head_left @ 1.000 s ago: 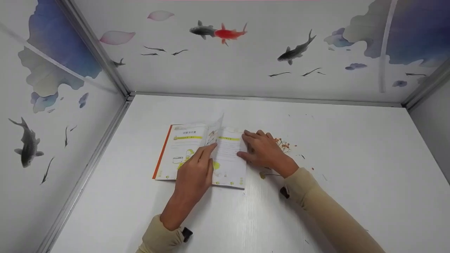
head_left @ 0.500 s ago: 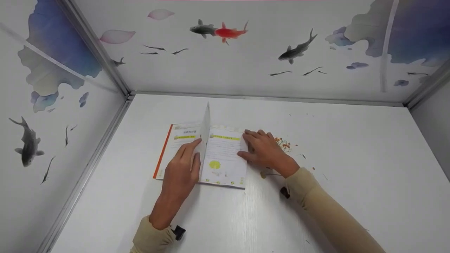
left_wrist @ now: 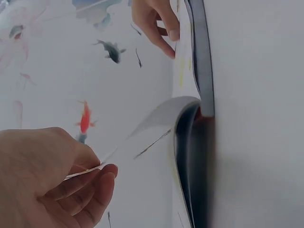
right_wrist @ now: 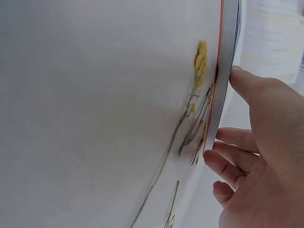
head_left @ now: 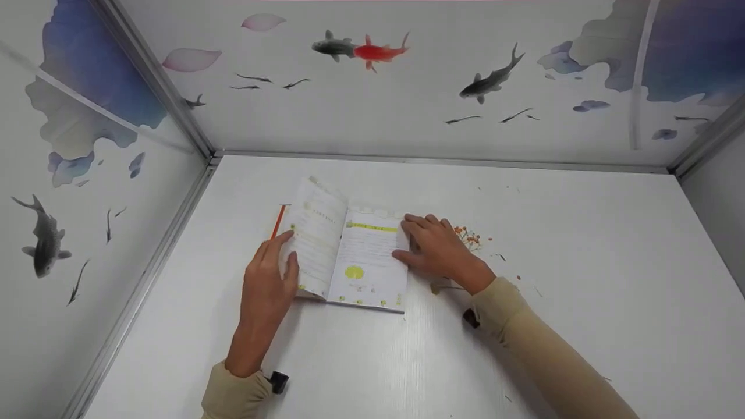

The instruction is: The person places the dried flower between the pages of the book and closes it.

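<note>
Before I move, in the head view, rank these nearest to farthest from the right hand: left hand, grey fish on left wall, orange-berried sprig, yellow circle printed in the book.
1. Orange-berried sprig: just right of the right hand.
2. Yellow circle: to its left, in the book.
3. Left hand: farther left, pinching a page.
4. Grey fish: farthest left, on the wall.

A small walled booth or work cubicle, by its look; a plain white tabletop spreads across the lower frame; a white back panel rises behind it along the top, with a left panel and a right panel at the edges; a metal corner post stands upper left; printed fish and a blue-violet blotch decorate the back; the building around it cannot be told.
</note>
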A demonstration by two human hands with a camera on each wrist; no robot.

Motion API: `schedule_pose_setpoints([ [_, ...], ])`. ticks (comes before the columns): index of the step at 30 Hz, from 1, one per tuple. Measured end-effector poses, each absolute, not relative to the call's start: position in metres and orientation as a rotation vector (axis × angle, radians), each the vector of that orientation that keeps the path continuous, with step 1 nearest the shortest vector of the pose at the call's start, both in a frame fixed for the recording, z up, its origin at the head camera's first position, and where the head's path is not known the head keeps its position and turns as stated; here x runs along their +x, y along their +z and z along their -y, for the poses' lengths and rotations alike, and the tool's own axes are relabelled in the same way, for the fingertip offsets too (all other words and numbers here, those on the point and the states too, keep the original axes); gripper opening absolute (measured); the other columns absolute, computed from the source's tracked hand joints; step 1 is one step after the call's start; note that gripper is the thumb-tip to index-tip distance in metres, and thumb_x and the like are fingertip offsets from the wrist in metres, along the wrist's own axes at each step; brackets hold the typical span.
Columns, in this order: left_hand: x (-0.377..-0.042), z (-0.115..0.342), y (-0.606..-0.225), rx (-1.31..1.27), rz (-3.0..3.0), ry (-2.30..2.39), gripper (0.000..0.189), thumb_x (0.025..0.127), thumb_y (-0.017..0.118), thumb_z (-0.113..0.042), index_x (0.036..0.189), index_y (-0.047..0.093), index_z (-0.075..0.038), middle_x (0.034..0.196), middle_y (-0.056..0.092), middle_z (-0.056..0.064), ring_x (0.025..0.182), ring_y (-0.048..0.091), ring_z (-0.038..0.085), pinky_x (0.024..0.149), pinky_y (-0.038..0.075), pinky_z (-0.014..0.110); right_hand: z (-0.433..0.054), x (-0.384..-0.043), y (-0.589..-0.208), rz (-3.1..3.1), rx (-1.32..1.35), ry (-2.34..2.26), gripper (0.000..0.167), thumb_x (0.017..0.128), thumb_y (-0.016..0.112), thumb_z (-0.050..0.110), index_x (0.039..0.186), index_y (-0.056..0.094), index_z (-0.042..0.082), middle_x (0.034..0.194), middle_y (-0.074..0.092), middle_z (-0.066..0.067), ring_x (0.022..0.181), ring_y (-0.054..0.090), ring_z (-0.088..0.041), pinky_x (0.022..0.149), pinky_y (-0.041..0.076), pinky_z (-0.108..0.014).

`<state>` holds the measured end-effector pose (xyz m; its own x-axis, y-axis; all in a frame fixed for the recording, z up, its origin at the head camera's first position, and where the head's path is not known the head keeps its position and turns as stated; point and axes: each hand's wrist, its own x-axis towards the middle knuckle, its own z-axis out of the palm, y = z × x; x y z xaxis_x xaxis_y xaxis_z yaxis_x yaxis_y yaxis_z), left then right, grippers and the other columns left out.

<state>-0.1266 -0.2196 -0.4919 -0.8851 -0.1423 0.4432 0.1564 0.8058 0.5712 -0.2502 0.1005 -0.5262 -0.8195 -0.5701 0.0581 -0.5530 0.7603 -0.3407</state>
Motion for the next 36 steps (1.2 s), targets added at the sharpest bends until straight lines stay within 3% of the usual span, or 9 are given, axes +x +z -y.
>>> schedule_pose_setpoints([
  [7,-0.128,0.239,-0.509,0.176,2.641,-0.886,0.043,0.101,0.068,0.001,0.144,0.063,0.006,0.140,0.067,0.028,0.136,0.065,0.043,0.107,0.059,0.053,-0.102,-0.251,-0.525,-2.886,-0.914,-0.551,0.076,0.103,0.068,0.058,0.158,0.054,0.007,0.168,0.049,-0.016,0.147,0.053,-0.041,0.113,0.044,-0.062],
  [18,-0.130,0.254,-0.525,0.297,2.765,-0.863,0.044,0.101,0.069,-0.004,0.144,0.064,0.004,0.145,0.066,0.027,0.140,0.062,0.043,0.108,0.057,0.054,-0.104,-0.252,-0.527,-2.891,-0.928,-0.518,0.078,0.104,0.067,0.058,0.161,0.052,0.008,0.169,0.048,-0.014,0.145,0.054,-0.039,0.110,0.046,-0.061],
  [25,-0.136,0.253,-0.530,0.273,2.867,-0.681,0.036,0.097,0.071,-0.005,0.132,0.072,0.001,0.130,0.070,0.027,0.125,0.066,0.046,0.093,0.059,0.058,-0.104,-0.250,-0.526,-2.893,-0.951,-0.551,0.076,0.103,0.070,0.054,0.159,0.054,0.005,0.167,0.050,-0.017,0.141,0.056,-0.042,0.108,0.046,-0.062],
  [29,-0.143,0.247,-0.528,0.231,2.894,-0.547,0.047,0.094,0.071,0.001,0.140,0.069,-0.005,0.142,0.061,0.029,0.129,0.060,0.050,0.096,0.054,0.064,-0.104,-0.250,-0.526,-2.898,-0.955,-0.550,0.075,0.104,0.070,0.054,0.158,0.053,0.005,0.167,0.050,-0.017,0.141,0.056,-0.042,0.108,0.046,-0.062],
  [32,-0.149,0.240,-0.525,0.134,2.917,-0.452,0.066,0.090,0.071,0.009,0.151,0.063,-0.016,0.155,0.053,0.027,0.139,0.052,0.051,0.103,0.049,0.068,-0.104,-0.250,-0.526,-2.900,-0.949,-0.548,0.075,0.104,0.068,0.055,0.159,0.053,0.006,0.167,0.050,-0.017,0.142,0.055,-0.042,0.108,0.046,-0.062],
  [36,-0.157,0.230,-0.524,-0.029,2.956,-0.394,0.075,0.088,0.073,0.015,0.151,0.064,-0.024,0.160,0.050,0.023,0.149,0.046,0.047,0.109,0.046,0.068,-0.104,-0.251,-0.527,-2.888,-0.934,-0.551,0.076,0.104,0.067,0.056,0.160,0.052,0.007,0.168,0.049,-0.016,0.144,0.054,-0.041,0.110,0.045,-0.062],
])
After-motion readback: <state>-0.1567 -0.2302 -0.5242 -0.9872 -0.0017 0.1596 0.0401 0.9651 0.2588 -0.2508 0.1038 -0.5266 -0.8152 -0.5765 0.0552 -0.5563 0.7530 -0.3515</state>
